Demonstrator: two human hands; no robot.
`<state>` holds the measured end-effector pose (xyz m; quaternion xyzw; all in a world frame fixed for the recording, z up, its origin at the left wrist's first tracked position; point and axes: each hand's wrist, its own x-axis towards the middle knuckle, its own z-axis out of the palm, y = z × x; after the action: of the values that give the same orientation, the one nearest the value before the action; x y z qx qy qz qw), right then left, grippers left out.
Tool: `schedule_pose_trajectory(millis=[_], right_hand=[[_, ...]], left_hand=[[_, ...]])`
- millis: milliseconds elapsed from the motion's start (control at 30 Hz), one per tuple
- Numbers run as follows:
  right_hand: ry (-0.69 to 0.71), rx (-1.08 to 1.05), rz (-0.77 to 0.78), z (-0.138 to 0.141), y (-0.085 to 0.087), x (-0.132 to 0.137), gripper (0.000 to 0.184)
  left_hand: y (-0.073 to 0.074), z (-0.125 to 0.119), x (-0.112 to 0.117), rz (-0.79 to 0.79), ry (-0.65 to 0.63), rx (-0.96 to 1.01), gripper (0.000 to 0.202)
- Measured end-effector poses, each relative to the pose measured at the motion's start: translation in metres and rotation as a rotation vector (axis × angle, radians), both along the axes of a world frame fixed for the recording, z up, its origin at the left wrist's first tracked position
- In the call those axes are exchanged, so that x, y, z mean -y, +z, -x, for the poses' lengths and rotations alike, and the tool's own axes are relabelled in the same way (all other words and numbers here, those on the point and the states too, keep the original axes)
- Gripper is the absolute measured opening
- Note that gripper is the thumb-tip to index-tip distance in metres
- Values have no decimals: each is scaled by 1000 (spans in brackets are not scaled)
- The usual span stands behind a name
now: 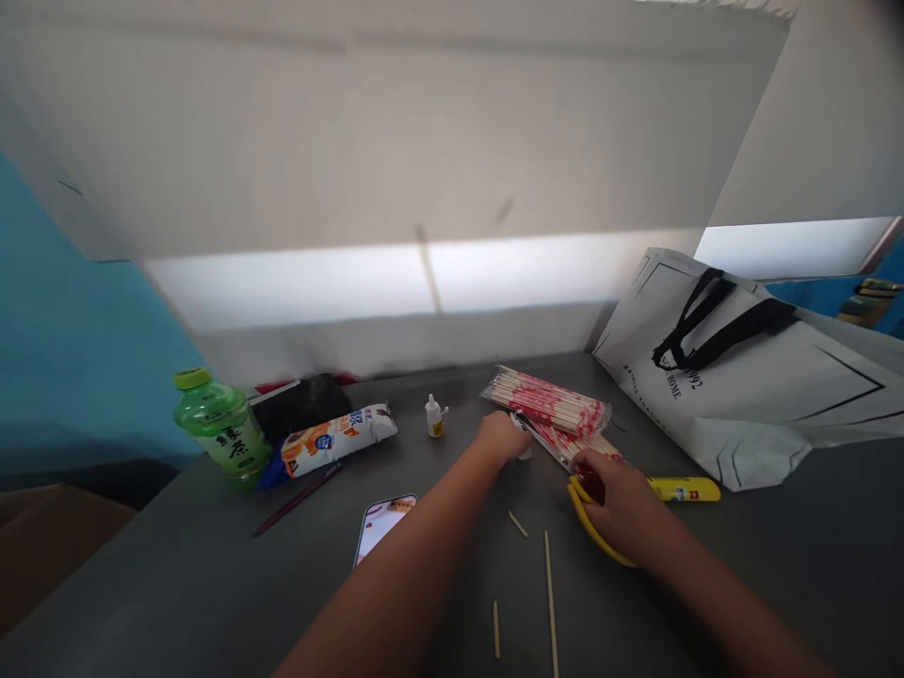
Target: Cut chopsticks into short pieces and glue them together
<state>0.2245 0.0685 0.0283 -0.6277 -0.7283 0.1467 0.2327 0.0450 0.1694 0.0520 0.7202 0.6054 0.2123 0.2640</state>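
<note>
My left hand is closed, with a small whitish thing at its fingertips that I cannot make out. Just right of it, my right hand curls its fingers at a tool with yellow curved handles; the rest of the tool is mostly hidden. Beyond both hands, a clear pack of wooden sticks with red print lies across a second such pack. Nearer to me on the table are a long loose stick and two short stick pieces, one below my left hand and another closer in.
A small white dropper bottle stands at mid-table. A phone is partly behind my left forearm. Leftward are a snack packet, a dark pen and a green bottle. A yellow tube and a white bag are rightward.
</note>
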Motion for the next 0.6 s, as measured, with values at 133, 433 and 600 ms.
schedule_pose_trajectory(millis=[133, 433, 600], right_hand=[[18, -12, 4, 0, -2, -1, 23], [14, -67, 1, 3, -5, -1, 22], [16, -54, 16, 2, -10, -3, 25]], left_hand=[[-9, 7, 6, 72, -18, -24, 34], [-27, 28, 45, 29, -68, -59, 33], [-21, 31, 51, 14, -101, -33, 34]])
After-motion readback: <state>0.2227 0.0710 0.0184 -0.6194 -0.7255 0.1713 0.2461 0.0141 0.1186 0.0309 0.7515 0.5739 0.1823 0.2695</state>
